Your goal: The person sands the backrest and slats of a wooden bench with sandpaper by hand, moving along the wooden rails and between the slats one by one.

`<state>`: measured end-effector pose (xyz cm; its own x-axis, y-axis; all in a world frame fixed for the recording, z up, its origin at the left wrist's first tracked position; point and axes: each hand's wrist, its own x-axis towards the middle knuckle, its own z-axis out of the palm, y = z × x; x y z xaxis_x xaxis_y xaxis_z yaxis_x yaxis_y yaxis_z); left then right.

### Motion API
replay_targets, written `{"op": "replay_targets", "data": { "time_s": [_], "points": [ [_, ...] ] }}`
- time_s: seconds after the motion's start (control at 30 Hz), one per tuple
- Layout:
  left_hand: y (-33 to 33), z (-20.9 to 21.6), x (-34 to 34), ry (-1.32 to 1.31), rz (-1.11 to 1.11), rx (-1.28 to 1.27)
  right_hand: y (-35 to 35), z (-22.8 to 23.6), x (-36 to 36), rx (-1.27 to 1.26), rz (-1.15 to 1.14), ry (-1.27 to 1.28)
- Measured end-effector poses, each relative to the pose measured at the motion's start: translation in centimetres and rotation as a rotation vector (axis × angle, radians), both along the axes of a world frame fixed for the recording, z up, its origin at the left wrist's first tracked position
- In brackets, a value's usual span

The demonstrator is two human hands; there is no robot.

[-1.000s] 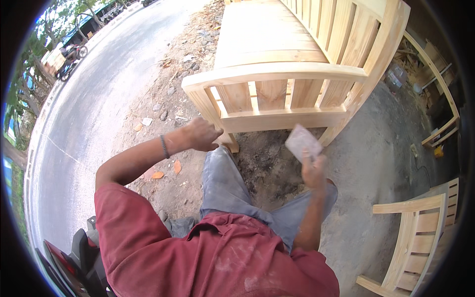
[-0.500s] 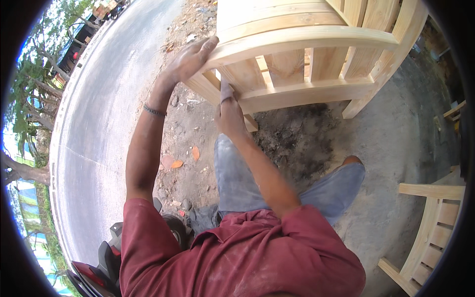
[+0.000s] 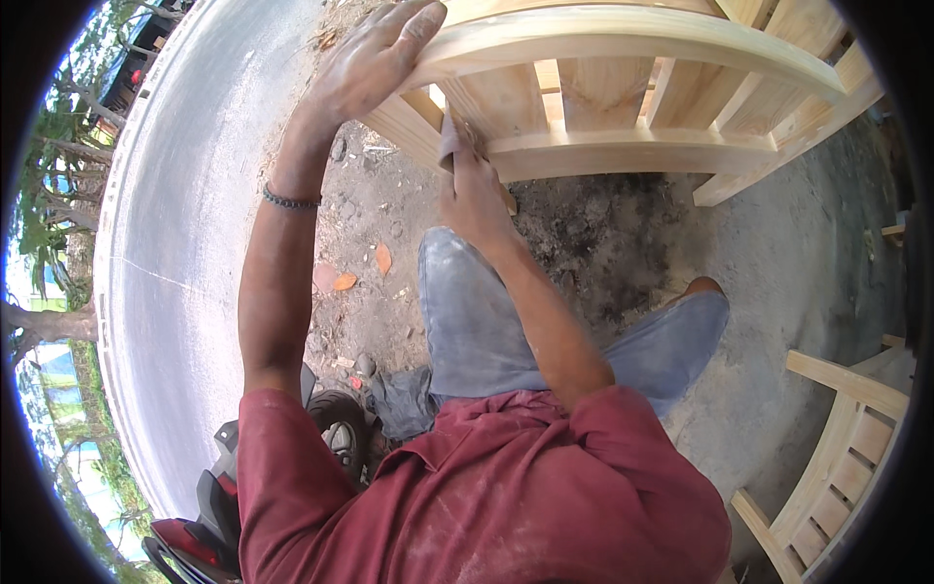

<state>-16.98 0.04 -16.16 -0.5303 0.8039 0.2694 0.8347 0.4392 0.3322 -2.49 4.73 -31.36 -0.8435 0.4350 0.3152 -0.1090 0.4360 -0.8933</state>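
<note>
A bare-wood bench (image 3: 623, 161) with an arched top rail (image 3: 603, 37) and upright slats fills the upper part of the view. My left hand (image 3: 375, 63) grips the left end of that rail, its thumb lying along the wood; the far fingertips are partly out of sight. Below it, my right hand (image 3: 475, 195) is closed on a bent grey-brown piece of sandpaper (image 3: 449, 144). The sandpaper is up against the wood by the left corner post, beside the first slat. My right fingertips are partly hidden behind the sheet.
A second slatted wooden piece (image 3: 846, 457) stands at lower right. A motorbike (image 3: 209, 521) is close by my left side, with a dark crumpled cloth (image 3: 399, 401) on the ground. The paved road (image 3: 185, 224) runs along the left. Dark soil (image 3: 603, 243) lies under the bench.
The bench looks larger and nearer in the view, its rail reaching further right. My left hand appears higher and closer, still on the rail end. My right hand has shifted slightly up with the sandpaper.
</note>
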Motion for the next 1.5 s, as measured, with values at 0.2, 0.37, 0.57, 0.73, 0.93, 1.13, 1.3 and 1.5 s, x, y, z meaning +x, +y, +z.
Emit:
{"op": "replay_targets", "data": {
  "time_s": [0.2, 0.37, 0.57, 0.73, 0.93, 1.13, 1.3, 1.5],
  "points": [
    [0.2, -0.1, -0.7, 0.026, -0.013, 0.046, 0.5, -0.3, -0.7, 0.104, 0.01, -0.088],
    [0.8, 2.0, 1.6, 0.148, 0.038, -0.033, 0.1, -1.0, -0.4, 0.134, -0.019, 0.204],
    [0.6, 0.6, 0.2, 0.11, 0.01, 0.06, -1.0, -0.3, 1.0, 0.151, -0.106, 0.245],
    [0.3, 0.8, 0.0, -0.007, -0.043, 0.076, -1.7, 3.2, -0.3, 0.013, -0.119, 0.308],
    [1.5, 1.2, 3.0, -0.217, -0.044, 0.155, -2.2, 2.8, -0.4, 0.034, -0.272, 0.355],
    [1.1, 1.0, -0.4, -0.235, -0.068, 0.102, -2.0, 1.5, 0.4, -0.093, -0.319, 0.173],
    [1.7, 1.2, 2.2, -0.194, -0.081, 0.084, -1.6, -0.8, 1.2, 0.005, -0.381, 0.356],
    [0.5, 1.0, -0.6, -0.179, -0.047, 0.076, -2.1, 1.7, 1.2, -0.004, -0.288, 0.381]
  ]
}}
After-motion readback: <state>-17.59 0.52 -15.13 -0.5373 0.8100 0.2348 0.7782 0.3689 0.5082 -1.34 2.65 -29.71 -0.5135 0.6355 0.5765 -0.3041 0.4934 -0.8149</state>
